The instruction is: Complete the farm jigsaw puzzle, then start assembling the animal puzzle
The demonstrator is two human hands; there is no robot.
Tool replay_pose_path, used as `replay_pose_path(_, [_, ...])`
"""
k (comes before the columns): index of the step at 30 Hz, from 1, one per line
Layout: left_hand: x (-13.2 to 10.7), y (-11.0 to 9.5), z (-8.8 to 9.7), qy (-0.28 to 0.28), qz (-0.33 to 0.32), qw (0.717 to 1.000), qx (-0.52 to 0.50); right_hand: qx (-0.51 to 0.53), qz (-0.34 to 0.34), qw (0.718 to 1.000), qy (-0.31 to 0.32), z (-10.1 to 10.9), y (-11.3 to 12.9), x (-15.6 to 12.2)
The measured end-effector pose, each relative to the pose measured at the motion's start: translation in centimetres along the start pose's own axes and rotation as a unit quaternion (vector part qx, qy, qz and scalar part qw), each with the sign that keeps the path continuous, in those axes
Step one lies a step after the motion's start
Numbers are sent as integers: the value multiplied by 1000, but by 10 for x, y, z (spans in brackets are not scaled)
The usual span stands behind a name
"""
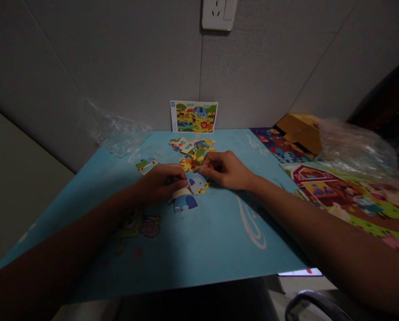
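My left hand (166, 182) is closed in a pinch at the edge of a pale blue puzzle piece (197, 183). Just below it lies a darker blue puzzle piece (185, 203) with part of an elephant on it. My right hand (231, 171) is pinched on a puzzle piece at the near edge of a heap of puzzle pieces (189, 146); the fingers hide most of that piece. Left of the heap, a green and blue puzzle piece (146, 165) lies apart, close to my left hand.
A picture card (195, 117) of animals leans upright against the wall behind the blue table (212, 249). Clear plastic wrap (119, 133) sits at the back left. On the right are a farm picture sheet (353, 196), an orange box (299, 131) and more plastic (356, 142).
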State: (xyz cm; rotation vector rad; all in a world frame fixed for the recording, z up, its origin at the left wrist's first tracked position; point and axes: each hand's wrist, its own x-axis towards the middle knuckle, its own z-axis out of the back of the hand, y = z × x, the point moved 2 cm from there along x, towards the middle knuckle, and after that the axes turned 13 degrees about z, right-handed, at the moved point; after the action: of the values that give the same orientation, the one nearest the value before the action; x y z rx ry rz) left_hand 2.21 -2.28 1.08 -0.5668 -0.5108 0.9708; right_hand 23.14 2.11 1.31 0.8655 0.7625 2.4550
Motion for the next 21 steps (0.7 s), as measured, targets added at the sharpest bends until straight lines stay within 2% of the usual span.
replay_pose_path(2, [1,1,2,-46,48,998,-8,-22,-14,999,-27,1,-1,1])
replay_pose_path(4, [2,6,6,-117,128,984,-36,-57,-39,996,-51,3,-3,1])
replay_pose_path(7, [1,19,15,-241,255,933,-78,-137,-84,983,-90,9,-7,2])
replay_pose_path(9, [1,29,21,-296,312,902,-44,-180,-102,973,-104,12,-9,2])
replay_pose_path(12, [2,41,26,-293,369,880,49,-199,-102,970,-95,12,-13,3])
replay_pose_path(14, [3,46,27,-283,376,878,87,-212,-90,970,-79,11,-15,3])
replay_pose_path(18, [3,49,27,-299,334,886,120,-272,-63,959,-50,9,-19,3])
replay_pose_path(21, [5,46,24,-259,279,916,130,-295,-73,952,-40,8,-23,1])
